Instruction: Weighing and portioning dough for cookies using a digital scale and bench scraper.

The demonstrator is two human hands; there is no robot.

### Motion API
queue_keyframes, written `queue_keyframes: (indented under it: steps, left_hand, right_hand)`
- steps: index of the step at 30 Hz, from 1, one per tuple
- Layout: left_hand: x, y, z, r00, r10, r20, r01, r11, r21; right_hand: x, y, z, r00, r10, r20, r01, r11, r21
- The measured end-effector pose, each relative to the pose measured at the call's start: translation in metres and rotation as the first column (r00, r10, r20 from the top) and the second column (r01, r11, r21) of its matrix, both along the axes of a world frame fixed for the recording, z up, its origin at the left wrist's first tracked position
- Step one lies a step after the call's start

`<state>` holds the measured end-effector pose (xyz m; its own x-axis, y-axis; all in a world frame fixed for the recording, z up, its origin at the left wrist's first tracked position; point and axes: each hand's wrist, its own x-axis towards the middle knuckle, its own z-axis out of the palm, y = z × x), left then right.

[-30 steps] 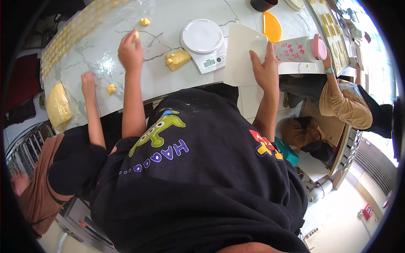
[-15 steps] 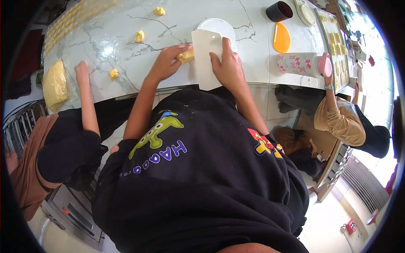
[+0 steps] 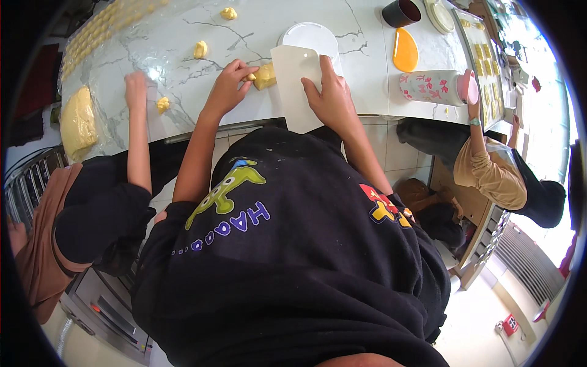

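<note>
My right hand (image 3: 331, 98) grips a flat white dough scraper (image 3: 290, 88), held upright with its blade over the table. Against the scraper's left edge lies a flattened yellow piece of dough (image 3: 265, 76). Just left of it, my left hand (image 3: 227, 90) pinches a small yellow dough bit (image 3: 250, 77) between thumb and fingers. Behind the scraper is a round white plastic lid or dish (image 3: 316, 38), partly hidden by it.
Small dough lumps (image 3: 200, 49) sit around the marble table (image 3: 257, 30). A co-worker's hand (image 3: 136, 92) is at left, near a wrapped dough block (image 3: 79, 122). An orange scraper (image 3: 405, 50), dark cup (image 3: 402, 13), pink-lidded bottle (image 3: 428, 87) and tray of dough pieces (image 3: 487, 61) stand right.
My left hand has drawn back leftward from the flattened dough, now pinching a small bit and leaving the dough piece uncovered. The co-worker's hand at left has moved up and right.
</note>
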<state>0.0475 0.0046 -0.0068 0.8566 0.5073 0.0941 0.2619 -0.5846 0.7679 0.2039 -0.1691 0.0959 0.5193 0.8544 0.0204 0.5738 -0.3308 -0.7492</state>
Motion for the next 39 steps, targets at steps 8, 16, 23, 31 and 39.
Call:
queue_keyframes:
  steps: [8, 16, 23, 31, 39]
  left_hand:
    - [-0.012, 0.002, -0.006, 0.998, 0.046, 0.034, -0.053, 0.970, 0.238]
    - [0.035, 0.012, 0.026, 0.888, 0.209, 0.410, -0.130, 0.969, -0.211]
    - [0.110, -0.009, 0.038, 0.968, -0.217, 0.130, 0.190, 0.963, 0.191]
    - [0.112, -0.010, 0.027, 0.964, -0.255, -0.074, 0.263, 0.877, 0.402]
    - [0.077, -0.011, 0.041, 0.940, -0.040, 0.338, -0.022, 0.984, 0.176]
  right_hand:
    - [0.015, -0.008, 0.012, 0.995, -0.096, -0.007, 0.096, 0.995, 0.022]
    - [0.048, -0.037, 0.011, 0.964, -0.267, 0.005, 0.263, 0.955, 0.135]
    - [0.057, -0.061, 0.017, 0.928, -0.370, 0.050, 0.354, 0.914, 0.200]
    - [0.056, -0.078, 0.012, 0.898, -0.439, -0.021, 0.437, 0.888, 0.143]
    - [0.064, -0.061, 0.008, 0.925, -0.380, -0.033, 0.379, 0.910, 0.170]
